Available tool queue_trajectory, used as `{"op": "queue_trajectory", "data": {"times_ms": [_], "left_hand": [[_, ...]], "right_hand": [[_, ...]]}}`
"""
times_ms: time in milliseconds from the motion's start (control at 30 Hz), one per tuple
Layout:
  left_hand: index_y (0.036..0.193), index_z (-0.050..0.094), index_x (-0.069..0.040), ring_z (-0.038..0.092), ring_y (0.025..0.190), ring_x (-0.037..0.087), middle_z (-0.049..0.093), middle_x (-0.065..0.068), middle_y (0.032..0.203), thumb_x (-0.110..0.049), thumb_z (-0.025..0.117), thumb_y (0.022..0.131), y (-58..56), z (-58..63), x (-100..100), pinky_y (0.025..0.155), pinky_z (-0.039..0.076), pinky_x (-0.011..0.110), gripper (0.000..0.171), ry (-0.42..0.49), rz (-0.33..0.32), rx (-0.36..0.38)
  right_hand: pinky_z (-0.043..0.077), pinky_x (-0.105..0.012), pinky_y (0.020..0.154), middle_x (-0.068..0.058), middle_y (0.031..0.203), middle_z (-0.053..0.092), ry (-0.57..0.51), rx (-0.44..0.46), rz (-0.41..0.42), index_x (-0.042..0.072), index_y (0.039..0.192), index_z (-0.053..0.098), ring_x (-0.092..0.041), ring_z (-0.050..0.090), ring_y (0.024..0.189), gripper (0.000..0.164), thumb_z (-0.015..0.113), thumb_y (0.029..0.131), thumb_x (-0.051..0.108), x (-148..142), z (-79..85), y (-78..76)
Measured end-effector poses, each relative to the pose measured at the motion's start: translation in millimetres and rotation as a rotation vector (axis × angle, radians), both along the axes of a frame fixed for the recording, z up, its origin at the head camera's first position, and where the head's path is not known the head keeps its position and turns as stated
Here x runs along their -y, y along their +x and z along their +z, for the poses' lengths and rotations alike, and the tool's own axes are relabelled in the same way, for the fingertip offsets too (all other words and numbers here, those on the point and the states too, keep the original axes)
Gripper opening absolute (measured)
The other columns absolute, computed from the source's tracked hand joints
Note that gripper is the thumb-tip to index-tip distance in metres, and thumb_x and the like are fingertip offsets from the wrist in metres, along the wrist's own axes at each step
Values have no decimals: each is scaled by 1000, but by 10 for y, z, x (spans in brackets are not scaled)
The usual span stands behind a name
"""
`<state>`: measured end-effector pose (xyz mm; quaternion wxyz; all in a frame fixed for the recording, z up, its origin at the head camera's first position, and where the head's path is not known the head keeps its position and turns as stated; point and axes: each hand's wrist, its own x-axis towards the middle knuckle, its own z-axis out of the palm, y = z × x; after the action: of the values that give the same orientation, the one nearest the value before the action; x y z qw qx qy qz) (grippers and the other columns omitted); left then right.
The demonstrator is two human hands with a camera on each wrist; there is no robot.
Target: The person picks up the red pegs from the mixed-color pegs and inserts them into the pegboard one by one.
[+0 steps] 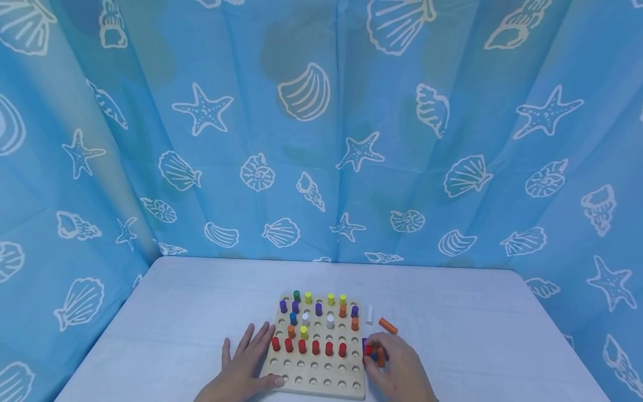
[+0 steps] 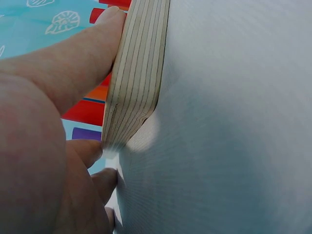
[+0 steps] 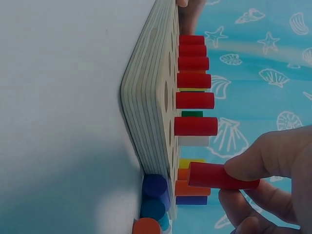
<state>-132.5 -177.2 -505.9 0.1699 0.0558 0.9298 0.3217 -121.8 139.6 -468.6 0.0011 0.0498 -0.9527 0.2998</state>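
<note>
A wooden pegboard (image 1: 306,372) with rows of round holes lies on the table, several coloured pegs standing in it. My left hand (image 1: 241,365) rests at its left edge, thumb over the near corner and fingers stretched out along the side. Between thumb and fingers my right hand (image 3: 273,170) pinches a red peg (image 3: 207,175). In the right wrist view that peg is held apart from the board surface, beyond the end of the row of red pegs (image 3: 195,126). In the head view the right hand (image 1: 399,365) is at the board's right edge.
Loose pegs lie right of the board: a white one (image 1: 369,314), an orange one (image 1: 388,326) and another orange one (image 1: 380,357) by the right hand. A purple peg (image 3: 155,185) and a blue peg (image 3: 153,208) lie against the board's side. A blue shell-print curtain (image 1: 311,167) hangs behind.
</note>
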Motion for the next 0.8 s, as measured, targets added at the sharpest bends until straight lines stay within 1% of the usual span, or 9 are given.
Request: {"op": "queue_trajectory", "data": {"times_ms": [167,267,400,533,633,800], "left_hand": [[159,30,-13,0,152,44,24,15,165,-71,74,72,3,15,-2,106,-20,74,113,-1,0,4],[159,30,-13,-1,152,43,24,14,165,-72,73,73,6,9,5,106,-21,73,113,6,-2,1],[159,30,-13,-1,153,43,25,13,165,-73,73,72,1,-18,5,107,-20,74,114,8,3,-3],[159,30,-13,0,152,43,25,14,165,-71,75,72,-14,-15,1,106,-19,74,113,-14,12,12],[159,29,-13,0,152,44,25,14,165,-68,76,73,-23,-3,-4,106,-19,74,112,-24,13,21],[159,29,-13,0,152,44,25,14,165,-69,75,73,-12,5,-10,106,-20,74,112,-12,9,18]], "right_hand": [[46,-29,67,11,84,60,11,-22,-3,18,99,69,-9,49,73,21,82,82,20,20,-12,-21],[48,-30,69,11,85,61,10,-39,3,19,99,69,-9,49,75,21,82,83,19,34,-13,-24],[43,-26,62,10,80,56,-13,-61,25,18,98,68,-10,47,71,19,81,84,18,41,-15,-24],[38,-23,56,9,75,52,-41,-79,41,18,96,67,-8,45,65,18,80,84,16,44,-21,-25],[38,-23,55,9,75,52,-45,-73,44,18,96,67,-7,44,64,18,80,84,16,45,-28,-36],[42,-24,59,10,82,58,-19,-32,37,17,100,68,-8,47,68,20,80,84,19,60,-43,-68]]}}
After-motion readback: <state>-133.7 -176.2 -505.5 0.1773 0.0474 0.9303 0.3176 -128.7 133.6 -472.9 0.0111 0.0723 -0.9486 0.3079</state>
